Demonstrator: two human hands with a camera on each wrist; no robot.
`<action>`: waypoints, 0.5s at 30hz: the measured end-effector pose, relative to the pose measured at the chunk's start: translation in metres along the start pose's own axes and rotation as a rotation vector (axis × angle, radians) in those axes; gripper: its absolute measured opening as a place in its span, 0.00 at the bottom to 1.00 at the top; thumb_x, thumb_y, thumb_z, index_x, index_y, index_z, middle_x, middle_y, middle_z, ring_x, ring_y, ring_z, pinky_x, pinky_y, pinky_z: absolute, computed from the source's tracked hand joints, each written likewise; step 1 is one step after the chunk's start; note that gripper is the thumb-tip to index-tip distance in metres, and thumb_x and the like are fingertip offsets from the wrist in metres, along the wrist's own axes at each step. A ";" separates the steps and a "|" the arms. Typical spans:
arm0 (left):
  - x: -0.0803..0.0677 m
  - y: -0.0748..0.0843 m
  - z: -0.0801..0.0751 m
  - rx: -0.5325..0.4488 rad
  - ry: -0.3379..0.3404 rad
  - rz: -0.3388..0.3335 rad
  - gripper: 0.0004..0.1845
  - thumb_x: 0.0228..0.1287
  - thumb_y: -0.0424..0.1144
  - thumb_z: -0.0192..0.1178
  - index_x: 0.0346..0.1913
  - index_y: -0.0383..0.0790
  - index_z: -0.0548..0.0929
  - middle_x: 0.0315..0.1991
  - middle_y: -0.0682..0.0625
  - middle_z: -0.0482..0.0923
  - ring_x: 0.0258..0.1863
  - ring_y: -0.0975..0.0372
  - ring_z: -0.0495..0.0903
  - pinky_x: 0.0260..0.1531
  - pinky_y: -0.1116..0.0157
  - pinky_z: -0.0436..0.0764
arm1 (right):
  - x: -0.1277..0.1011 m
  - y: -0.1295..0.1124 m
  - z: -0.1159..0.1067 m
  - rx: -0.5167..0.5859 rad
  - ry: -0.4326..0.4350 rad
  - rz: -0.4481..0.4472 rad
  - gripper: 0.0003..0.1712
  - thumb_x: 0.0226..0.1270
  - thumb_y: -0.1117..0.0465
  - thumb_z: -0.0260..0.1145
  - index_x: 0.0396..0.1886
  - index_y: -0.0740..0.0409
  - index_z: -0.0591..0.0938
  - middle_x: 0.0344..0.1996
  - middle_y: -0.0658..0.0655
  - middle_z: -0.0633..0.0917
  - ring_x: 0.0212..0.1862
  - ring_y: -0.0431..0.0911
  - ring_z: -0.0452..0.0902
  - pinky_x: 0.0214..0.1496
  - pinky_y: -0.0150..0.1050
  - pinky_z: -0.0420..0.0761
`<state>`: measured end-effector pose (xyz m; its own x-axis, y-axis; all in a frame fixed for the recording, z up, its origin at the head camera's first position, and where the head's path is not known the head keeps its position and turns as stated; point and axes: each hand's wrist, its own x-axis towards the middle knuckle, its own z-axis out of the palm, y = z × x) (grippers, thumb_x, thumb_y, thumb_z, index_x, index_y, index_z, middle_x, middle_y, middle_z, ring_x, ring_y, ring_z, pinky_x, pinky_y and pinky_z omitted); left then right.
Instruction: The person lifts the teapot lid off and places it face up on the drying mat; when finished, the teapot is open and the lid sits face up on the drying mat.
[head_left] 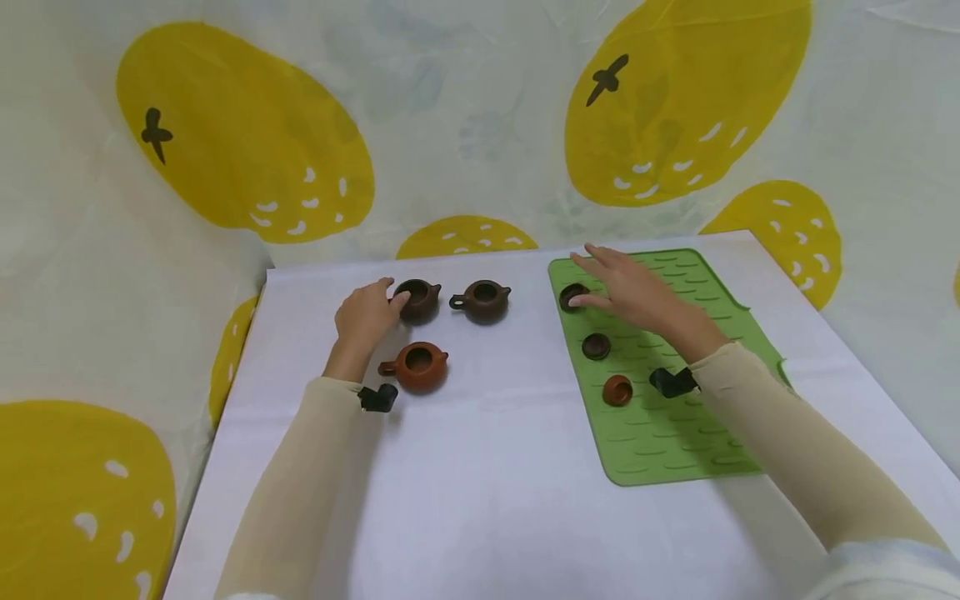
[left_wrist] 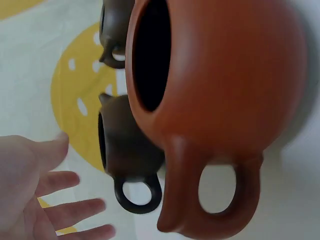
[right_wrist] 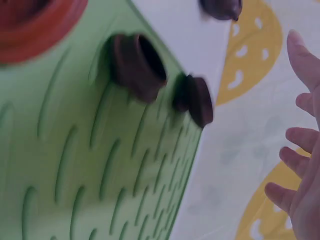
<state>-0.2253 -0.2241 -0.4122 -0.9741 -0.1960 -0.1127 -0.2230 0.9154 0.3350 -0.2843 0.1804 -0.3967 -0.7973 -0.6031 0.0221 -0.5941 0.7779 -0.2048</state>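
My left hand (head_left: 367,315) hovers open beside the far-left dark teapot (head_left: 418,300) on the surface; my right hand (head_left: 637,287), fingers spread, holds nothing, reaching over the far lid (head_left: 573,297) on the green mat (head_left: 675,433). A hasty reach could knock either over.

A small dark brown teapot (head_left: 418,299) is sitting upright on the white table, at the far left of three pots. Its lid is off, so its round mouth is showing. Its loop handle is pointing toward the left hand (head_left: 365,315), and the fingertips look like they are touching the pot's side.

A little dark brown lid (head_left: 573,297) is lying on the green mat, at the far end of a row of three lids. The right hand (head_left: 633,287) is resting flat just beside it, with the thumb reaching to it.
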 end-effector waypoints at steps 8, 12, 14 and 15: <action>-0.026 0.010 0.005 0.071 0.017 0.152 0.40 0.78 0.65 0.42 0.83 0.48 0.51 0.82 0.37 0.51 0.82 0.40 0.50 0.76 0.34 0.54 | -0.010 -0.040 0.001 -0.057 0.061 -0.136 0.50 0.71 0.42 0.66 0.83 0.56 0.54 0.82 0.68 0.55 0.82 0.66 0.50 0.80 0.65 0.55; -0.042 0.020 0.005 0.064 0.050 0.221 0.42 0.76 0.67 0.43 0.83 0.51 0.48 0.84 0.38 0.45 0.84 0.42 0.43 0.77 0.32 0.48 | -0.016 -0.059 0.001 -0.068 0.061 -0.165 0.52 0.70 0.37 0.64 0.83 0.53 0.53 0.83 0.64 0.54 0.83 0.63 0.49 0.81 0.64 0.54; -0.050 0.025 0.006 0.076 0.073 0.259 0.42 0.76 0.67 0.43 0.83 0.52 0.48 0.84 0.38 0.45 0.84 0.42 0.44 0.76 0.32 0.49 | -0.018 -0.067 0.002 -0.087 0.072 -0.182 0.52 0.69 0.35 0.64 0.83 0.52 0.53 0.83 0.62 0.54 0.83 0.62 0.49 0.81 0.64 0.54; -0.053 0.027 0.007 0.080 0.085 0.276 0.42 0.76 0.68 0.43 0.83 0.52 0.48 0.84 0.39 0.45 0.84 0.42 0.45 0.76 0.32 0.50 | -0.019 -0.070 0.002 -0.099 0.079 -0.192 0.53 0.69 0.35 0.64 0.83 0.51 0.53 0.83 0.62 0.55 0.83 0.61 0.49 0.81 0.64 0.54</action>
